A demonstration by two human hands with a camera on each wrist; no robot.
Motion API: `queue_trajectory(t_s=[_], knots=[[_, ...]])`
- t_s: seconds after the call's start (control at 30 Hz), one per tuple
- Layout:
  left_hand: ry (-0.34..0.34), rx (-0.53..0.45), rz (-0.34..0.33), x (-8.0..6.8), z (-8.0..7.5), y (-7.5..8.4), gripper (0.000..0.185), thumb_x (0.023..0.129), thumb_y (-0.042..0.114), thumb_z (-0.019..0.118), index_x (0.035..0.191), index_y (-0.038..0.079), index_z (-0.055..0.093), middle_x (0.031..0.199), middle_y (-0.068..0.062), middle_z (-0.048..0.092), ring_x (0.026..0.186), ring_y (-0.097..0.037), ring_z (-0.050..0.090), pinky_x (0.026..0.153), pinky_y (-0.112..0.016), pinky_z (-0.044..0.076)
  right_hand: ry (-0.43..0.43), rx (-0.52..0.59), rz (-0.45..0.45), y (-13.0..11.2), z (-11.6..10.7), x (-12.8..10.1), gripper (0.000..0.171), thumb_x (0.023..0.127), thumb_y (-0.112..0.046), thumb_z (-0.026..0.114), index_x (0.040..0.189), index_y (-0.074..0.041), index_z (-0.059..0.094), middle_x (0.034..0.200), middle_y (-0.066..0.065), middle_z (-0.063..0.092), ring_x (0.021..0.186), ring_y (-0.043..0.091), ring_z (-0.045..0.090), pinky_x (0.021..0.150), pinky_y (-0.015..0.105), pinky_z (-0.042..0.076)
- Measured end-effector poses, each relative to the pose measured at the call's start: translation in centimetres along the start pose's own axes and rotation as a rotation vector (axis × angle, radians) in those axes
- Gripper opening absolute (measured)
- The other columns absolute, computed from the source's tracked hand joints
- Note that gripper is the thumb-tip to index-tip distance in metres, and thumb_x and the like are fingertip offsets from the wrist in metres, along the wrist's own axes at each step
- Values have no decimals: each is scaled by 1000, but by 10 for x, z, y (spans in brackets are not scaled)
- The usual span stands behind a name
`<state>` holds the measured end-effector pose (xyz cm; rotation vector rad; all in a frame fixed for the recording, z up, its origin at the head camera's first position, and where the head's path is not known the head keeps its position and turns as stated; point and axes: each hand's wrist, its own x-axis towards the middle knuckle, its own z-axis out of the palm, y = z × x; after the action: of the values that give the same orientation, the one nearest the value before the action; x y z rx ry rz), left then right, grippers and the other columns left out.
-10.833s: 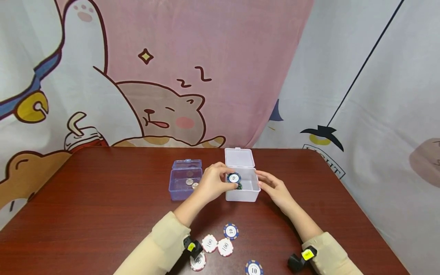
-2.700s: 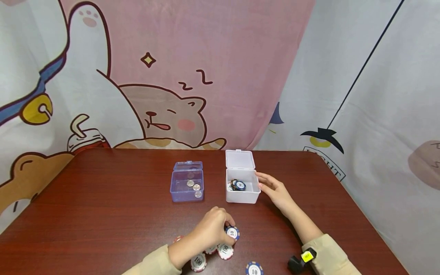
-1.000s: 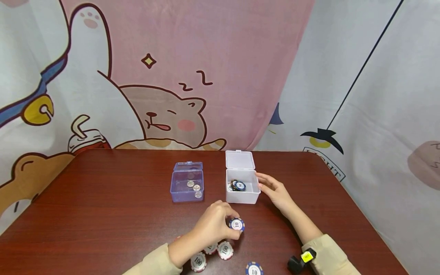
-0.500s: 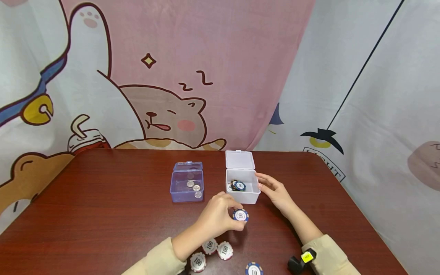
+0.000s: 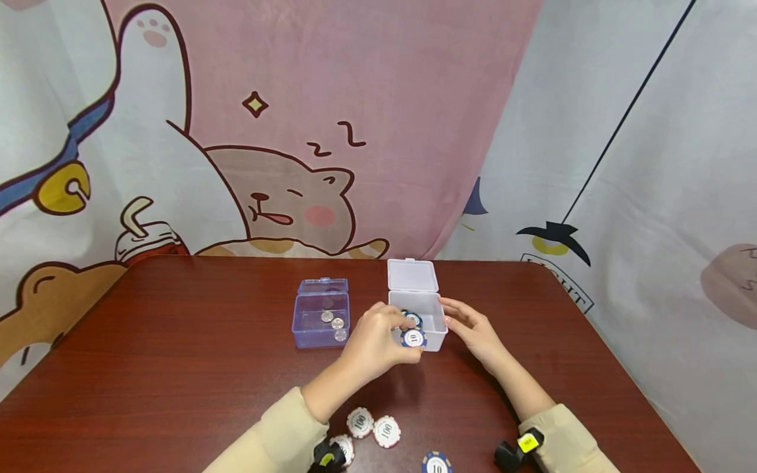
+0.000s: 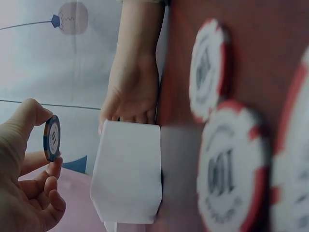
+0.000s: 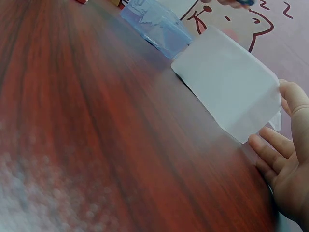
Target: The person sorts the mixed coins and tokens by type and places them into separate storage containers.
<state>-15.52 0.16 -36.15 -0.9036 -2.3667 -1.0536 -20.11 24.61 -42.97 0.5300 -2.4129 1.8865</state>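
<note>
In the head view my left hand (image 5: 376,338) pinches a blue-edged poker chip (image 5: 413,338) marked 10 between thumb and fingertips. The chip is raised off the table, at the near rim of the white plastic box (image 5: 437,339); the left wrist view shows that same chip (image 6: 54,138) nearly edge-on. Lid back, the box has dark-edged chips (image 5: 412,318) inside, partly hidden by my left hand. My right hand (image 5: 475,328) touches the box's right side with extended fingers. Seen from the right wrist, the thumb and fingers (image 7: 270,147) lie at the white wall.
Left of the white box stands a translucent blue-purple box (image 5: 307,336), lid back, with coins (image 5: 338,323) inside. Red-and-white chips (image 5: 387,431) marked 100 lie nearer me, one partly under my left wrist camera. Another blue 10 chip (image 5: 437,464) lies at the bottom. A printed curtain (image 5: 443,98) hangs behind.
Earlier my left hand held a chip marked 50 over the white box. It then took the blue 10 chip from the table and carried it up to the box. My right hand stayed put.
</note>
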Motion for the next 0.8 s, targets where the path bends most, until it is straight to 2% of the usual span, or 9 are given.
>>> queue_trajectory(t_s=[0.37, 0.8], knots=[[37, 15, -51, 23, 7, -20, 30, 62, 22, 82, 86, 6, 76, 83, -1, 67, 78, -18, 55, 66, -26, 45, 4, 0, 21, -2, 1, 0, 42, 96, -11, 58, 137, -3, 50, 132, 22, 53, 120, 35, 49, 89, 23, 44], [-53, 171, -211, 43, 22, -31, 36, 64, 31, 85, 95, 14, 78, 87, 1, 66, 81, -14, 51, 61, -26, 44, 2, 0, 29, -1, 0, 1, 44, 96, -14, 59, 137, -3, 50, 133, 22, 52, 122, 34, 48, 89, 22, 43]])
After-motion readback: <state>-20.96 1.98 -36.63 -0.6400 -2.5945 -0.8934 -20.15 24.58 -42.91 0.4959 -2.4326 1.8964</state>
